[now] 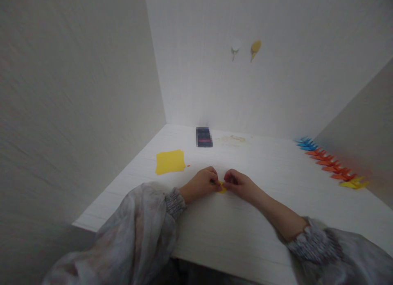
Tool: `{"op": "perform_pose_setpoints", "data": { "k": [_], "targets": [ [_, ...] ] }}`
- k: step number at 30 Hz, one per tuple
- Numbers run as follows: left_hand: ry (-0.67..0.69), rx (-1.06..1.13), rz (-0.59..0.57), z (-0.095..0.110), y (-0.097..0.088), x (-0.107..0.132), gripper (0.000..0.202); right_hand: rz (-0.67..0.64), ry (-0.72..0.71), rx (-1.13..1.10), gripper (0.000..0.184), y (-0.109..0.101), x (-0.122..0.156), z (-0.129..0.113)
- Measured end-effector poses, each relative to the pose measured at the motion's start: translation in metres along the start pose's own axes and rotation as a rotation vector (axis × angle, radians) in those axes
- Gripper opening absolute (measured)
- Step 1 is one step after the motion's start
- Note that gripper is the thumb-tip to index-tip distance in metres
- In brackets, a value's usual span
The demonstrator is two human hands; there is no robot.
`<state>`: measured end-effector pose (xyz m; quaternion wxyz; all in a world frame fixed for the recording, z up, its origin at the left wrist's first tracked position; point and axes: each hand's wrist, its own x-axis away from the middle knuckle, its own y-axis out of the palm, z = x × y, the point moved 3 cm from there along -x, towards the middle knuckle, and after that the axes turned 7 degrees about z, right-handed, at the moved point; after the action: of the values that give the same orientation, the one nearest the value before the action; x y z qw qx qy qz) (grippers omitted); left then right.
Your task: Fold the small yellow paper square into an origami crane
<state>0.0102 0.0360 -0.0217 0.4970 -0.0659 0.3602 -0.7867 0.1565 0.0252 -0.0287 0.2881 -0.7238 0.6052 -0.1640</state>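
White table [245, 219]: left hand [201, 183] & right hand [241, 184] both pinch small yellow paper [221, 189], mostly hidden by fingers.

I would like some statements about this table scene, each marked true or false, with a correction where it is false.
1. Both hands pinch one small yellow paper piece between them. True: the left hand and the right hand meet on it.
2. The yellow paper sheet lies to the right of the hands. False: it lies to their left, farther back on the table.
3. A row of folded paper pieces runs along the right side. True: blue, then orange, then yellow.
4. The dark box is in the left hand. False: it stands apart, near the back wall.
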Motion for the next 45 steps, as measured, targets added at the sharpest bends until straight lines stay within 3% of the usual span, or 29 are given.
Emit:
{"op": "perform_pose_setpoints", "data": {
  "k": [5,11,18,38,41,45],
  "targets": [
    [-0.007,0.007,-0.005,0.003,0.000,-0.001,0.017,0.048,-0.067,0.181,0.011,0.002,0.001,-0.006],
    [0.033,-0.016,-0.008,0.004,0.000,0.001,0.011,0.013,-0.081,0.234,0.012,0.003,-0.004,-0.005],
    [0.080,-0.029,-0.003,-0.003,0.001,0.001,0.012,-0.029,-0.051,0.247,0.015,-0.001,-0.006,-0.005],
    [0.148,-0.053,-0.148,-0.009,-0.002,-0.001,0.014,-0.102,-0.072,0.178,0.020,-0.004,-0.007,0.005],
    [0.118,-0.050,-0.136,-0.009,-0.002,-0.002,0.013,-0.097,-0.041,0.108,0.011,-0.003,-0.007,0.005],
    [0.116,-0.057,-0.158,-0.006,-0.004,-0.003,0.012,-0.036,-0.024,0.153,0.018,0.001,-0.007,0.002]
  ]
}}
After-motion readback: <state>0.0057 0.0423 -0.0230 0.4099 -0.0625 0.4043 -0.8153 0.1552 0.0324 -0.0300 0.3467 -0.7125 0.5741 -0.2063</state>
